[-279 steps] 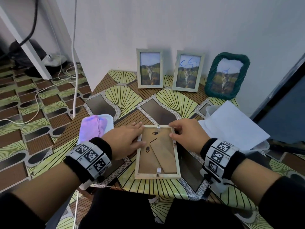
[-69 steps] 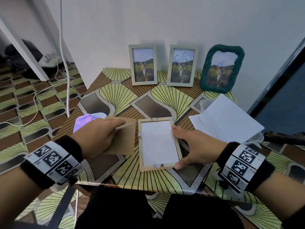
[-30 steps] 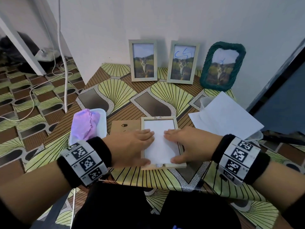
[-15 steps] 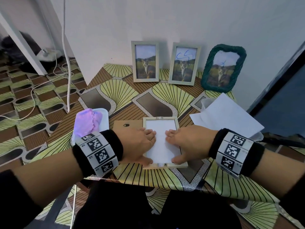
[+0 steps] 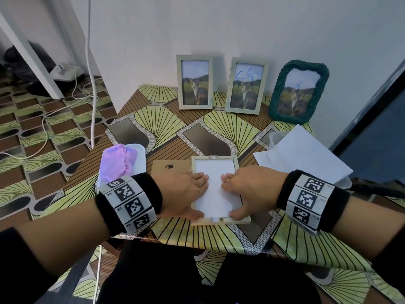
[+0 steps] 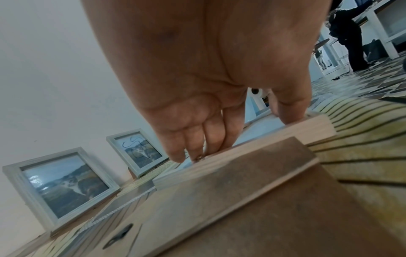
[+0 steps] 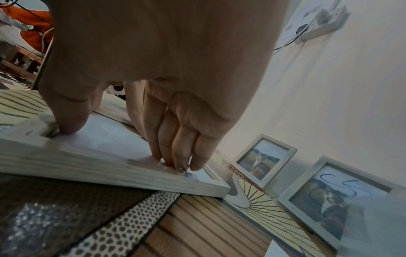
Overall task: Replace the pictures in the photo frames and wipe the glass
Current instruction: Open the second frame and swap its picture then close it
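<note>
Both hands, left hand (image 5: 184, 191) and right hand (image 5: 247, 189), pressed flat on white paper (image 5: 215, 187) inside the face-down frame (image 5: 238, 172) on the desk (image 5: 197, 137), fingers (image 7: 175, 139) straight and together, backing board (image 5: 166, 170) beside it.

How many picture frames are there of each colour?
Pale grey frames, standing: 2, the plain one and the scribbled one
Green frame: 1
Light wood frame, lying flat under both hands: 1
Total: 4
</note>
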{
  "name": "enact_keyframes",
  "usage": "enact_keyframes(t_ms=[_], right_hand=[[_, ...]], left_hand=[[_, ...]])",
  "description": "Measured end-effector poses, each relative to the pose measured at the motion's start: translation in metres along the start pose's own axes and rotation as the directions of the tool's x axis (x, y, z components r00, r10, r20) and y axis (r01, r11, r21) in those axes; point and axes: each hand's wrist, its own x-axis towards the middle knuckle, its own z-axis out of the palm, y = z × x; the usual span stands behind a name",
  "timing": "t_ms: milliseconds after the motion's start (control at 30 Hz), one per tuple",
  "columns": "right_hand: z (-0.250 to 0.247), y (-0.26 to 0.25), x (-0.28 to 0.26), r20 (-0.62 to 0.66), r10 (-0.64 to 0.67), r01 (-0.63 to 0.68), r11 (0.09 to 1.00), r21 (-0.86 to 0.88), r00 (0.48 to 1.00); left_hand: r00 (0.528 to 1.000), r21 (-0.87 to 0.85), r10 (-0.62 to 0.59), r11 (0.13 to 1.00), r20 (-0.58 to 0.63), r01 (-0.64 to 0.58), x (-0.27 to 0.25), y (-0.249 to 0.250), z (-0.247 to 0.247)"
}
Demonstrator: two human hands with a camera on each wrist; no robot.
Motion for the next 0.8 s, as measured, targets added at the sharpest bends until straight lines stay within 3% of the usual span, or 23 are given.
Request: enact_keyframes(t_ms=[367,633,800], right_hand=[[0.002,-0.002,-0.001,-0.061,0.019,-0.018,1.000,0.011,0.998],[0.007,0.013,-0.005,-0.125,0.073,-0.040,0.968,0.248,0.990],[0.014,0.020,-0.004,-0.086,0.119,-0.084,0.938,0.335,0.989]], left_hand=[[0.995,-0.014,-0.011,1.000,-0.095,0.010,0.002,0.001,0.004],[0.967,-0.250,-0.101,0.967,-0.234,0.040,-0.008,-0.006,0.009],[0.924,-0.224,-0.149,0.972,-0.352,0.072,-0.010,-0.008,0.008]])
